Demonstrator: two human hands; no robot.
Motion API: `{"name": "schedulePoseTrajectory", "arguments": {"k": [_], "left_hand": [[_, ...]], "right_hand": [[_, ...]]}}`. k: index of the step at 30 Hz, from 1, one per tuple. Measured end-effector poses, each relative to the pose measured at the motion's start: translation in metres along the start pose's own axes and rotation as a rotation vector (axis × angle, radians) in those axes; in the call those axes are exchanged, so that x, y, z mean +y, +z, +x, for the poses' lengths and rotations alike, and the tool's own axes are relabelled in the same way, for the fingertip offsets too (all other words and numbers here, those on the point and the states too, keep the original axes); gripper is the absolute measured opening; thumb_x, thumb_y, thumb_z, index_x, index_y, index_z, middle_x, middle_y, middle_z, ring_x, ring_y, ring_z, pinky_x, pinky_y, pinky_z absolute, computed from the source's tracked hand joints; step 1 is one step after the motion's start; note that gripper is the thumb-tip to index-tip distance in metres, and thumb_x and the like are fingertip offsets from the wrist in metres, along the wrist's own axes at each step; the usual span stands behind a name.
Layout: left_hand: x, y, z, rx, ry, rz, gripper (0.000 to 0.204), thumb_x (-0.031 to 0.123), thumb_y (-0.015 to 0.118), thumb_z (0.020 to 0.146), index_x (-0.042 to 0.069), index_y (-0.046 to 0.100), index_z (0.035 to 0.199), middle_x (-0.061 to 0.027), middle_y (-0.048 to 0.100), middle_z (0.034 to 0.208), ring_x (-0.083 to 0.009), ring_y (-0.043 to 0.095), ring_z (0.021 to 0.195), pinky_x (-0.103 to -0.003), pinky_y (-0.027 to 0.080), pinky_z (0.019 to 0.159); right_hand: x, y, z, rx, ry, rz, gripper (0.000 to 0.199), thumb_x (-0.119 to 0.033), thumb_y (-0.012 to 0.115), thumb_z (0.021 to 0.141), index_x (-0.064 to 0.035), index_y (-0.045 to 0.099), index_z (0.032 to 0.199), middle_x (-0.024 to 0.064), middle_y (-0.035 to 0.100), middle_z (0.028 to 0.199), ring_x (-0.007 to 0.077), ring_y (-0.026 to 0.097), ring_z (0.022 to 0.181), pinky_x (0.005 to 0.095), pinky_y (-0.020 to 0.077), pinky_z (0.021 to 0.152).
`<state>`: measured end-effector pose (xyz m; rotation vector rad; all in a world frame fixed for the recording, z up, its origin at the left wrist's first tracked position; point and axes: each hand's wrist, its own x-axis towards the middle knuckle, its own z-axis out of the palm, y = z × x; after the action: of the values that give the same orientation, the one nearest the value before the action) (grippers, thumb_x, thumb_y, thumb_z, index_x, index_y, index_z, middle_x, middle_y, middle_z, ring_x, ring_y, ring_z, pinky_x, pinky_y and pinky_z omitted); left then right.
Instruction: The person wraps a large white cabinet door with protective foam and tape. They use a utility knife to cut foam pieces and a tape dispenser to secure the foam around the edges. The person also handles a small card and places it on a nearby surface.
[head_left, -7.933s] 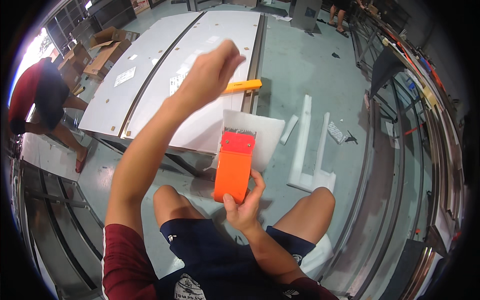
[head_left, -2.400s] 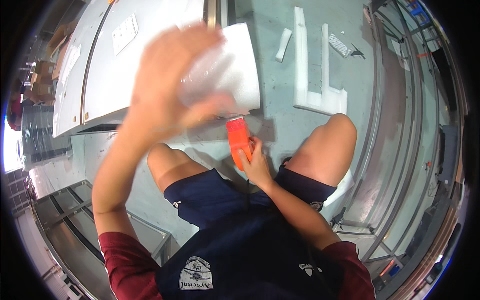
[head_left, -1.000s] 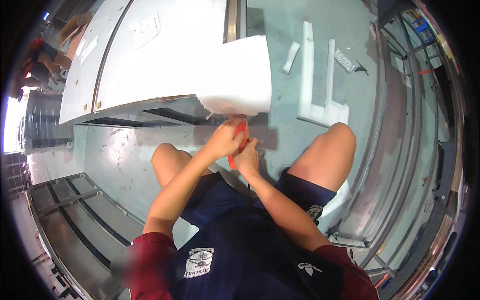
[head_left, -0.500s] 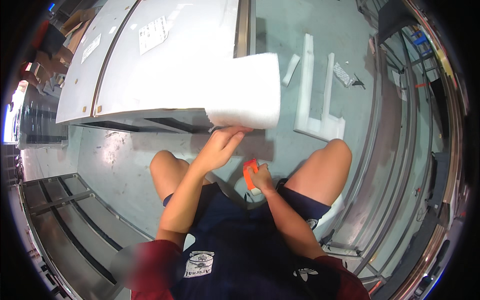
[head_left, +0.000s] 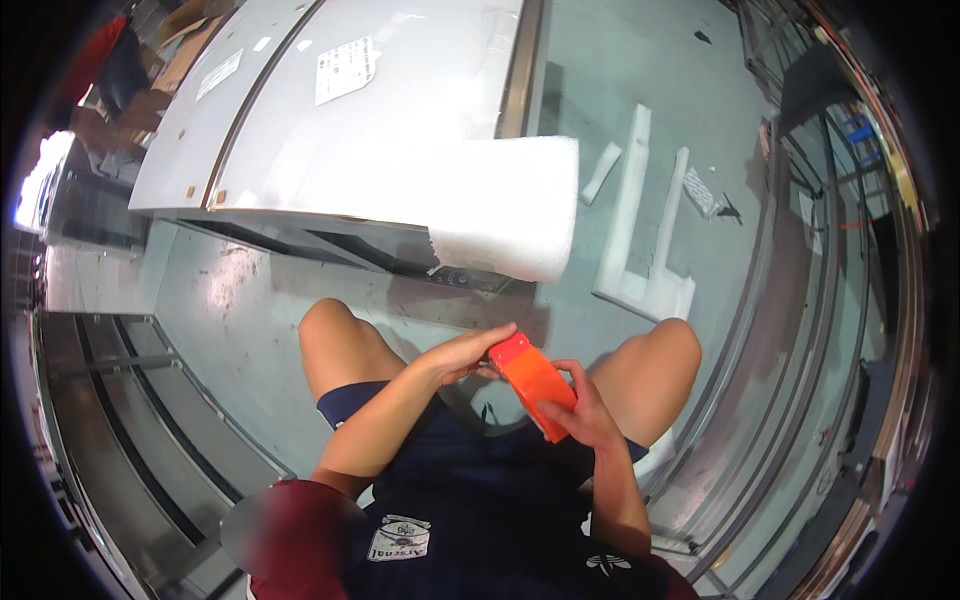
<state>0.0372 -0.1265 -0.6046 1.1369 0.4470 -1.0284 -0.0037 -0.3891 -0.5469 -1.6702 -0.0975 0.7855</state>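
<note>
The white panel (head_left: 400, 90) fills the area from 10 to 12 o'clock. The foam sheet (head_left: 510, 205) lies over its near right corner and overhangs the edge toward 5 o'clock. A foam frame (head_left: 625, 235) is on the floor to the sheet's 4 o'clock, apart from it.

The dispenser (head_left: 538, 388) is held up in front of the lap, at the sheet's 6 o'clock and clear of it. Its long axis runs from 11 to 5 o'clock — the red head (head_left: 511, 347) points to 11.

The right hand (head_left: 592, 412) grasps the dispenser's lower half, thumb across the face; the dispenser sits at that hand's 10 o'clock. From the left hand (head_left: 462, 356) it lies toward 4 — those fingers, half curled, reach the red head, but whether they grip it I cannot tell.
</note>
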Motion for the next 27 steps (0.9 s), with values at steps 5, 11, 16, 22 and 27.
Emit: {"name": "schedulePoseTrajectory", "arguments": {"k": [5, 11, 16, 22, 27], "left_hand": [[-0.006, 0.005, -0.039, -0.187, -0.070, -0.379, 0.068, 0.064, 0.044, 0.103, 0.004, 0.059, 0.132, -0.0089, 0.067, 0.124, -0.0183, 0.064, 0.106, -0.039, 0.054, 0.089], [-0.020, -0.001, -0.072, -0.098, 0.067, -0.364, 0.042, 0.041, 0.055, 0.106, 0.005, 0.061, 0.127, -0.0048, 0.069, 0.116, -0.0152, 0.066, 0.101, -0.032, 0.054, 0.082], [-0.018, 0.010, -0.100, 0.253, 0.315, -0.115, 0.017, 0.013, 0.067, 0.101, -0.001, 0.070, 0.109, -0.0058, 0.072, 0.096, -0.0114, 0.066, 0.086, -0.027, 0.053, 0.078], [0.009, 0.056, -0.179, 0.626, 0.646, 0.235, 0.009, 0.007, 0.069, 0.096, 0.003, 0.064, 0.091, 0.0000, 0.064, 0.085, -0.0082, 0.060, 0.076, -0.024, 0.048, 0.069], [0.098, 0.035, -0.242, 0.844, 1.020, 0.281, 0.011, 0.013, 0.064, 0.101, 0.006, 0.060, 0.093, 0.0023, 0.054, 0.081, -0.0049, 0.046, 0.067, -0.023, 0.038, 0.063]], "right_hand": [[-0.030, -0.017, -0.006, -0.180, -0.110, -0.155, 0.069, -0.021, 0.086, 0.083, -0.0062, 0.045, 0.136, 0.0132, 0.068, 0.109, 0.0231, 0.071, 0.090, 0.0339, 0.0564, 0.079], [-0.049, -0.027, -0.001, -0.374, -0.017, -0.088, 0.070, -0.017, 0.087, 0.082, -0.0064, 0.045, 0.137, 0.0126, 0.069, 0.113, 0.0226, 0.071, 0.092, 0.0342, 0.0563, 0.080], [-0.070, -0.033, 0.003, -0.426, -0.294, -0.165, 0.069, -0.021, 0.085, 0.085, -0.0079, 0.044, 0.138, 0.0122, 0.071, 0.113, 0.0227, 0.072, 0.089, 0.0330, 0.0563, 0.078], [-0.095, -0.068, -0.001, -0.542, -0.389, -0.103, 0.067, -0.034, 0.081, 0.088, -0.0083, 0.043, 0.137, 0.0111, 0.075, 0.095, 0.0263, 0.074, 0.080, 0.0352, 0.0563, 0.071], [-0.136, -0.166, -0.015, -0.410, -0.545, -0.185, 0.066, -0.034, 0.085, 0.082, -0.0039, 0.050, 0.129, 0.0101, 0.074, 0.089, 0.0213, 0.072, 0.066, 0.0305, 0.0528, 0.061]]}}
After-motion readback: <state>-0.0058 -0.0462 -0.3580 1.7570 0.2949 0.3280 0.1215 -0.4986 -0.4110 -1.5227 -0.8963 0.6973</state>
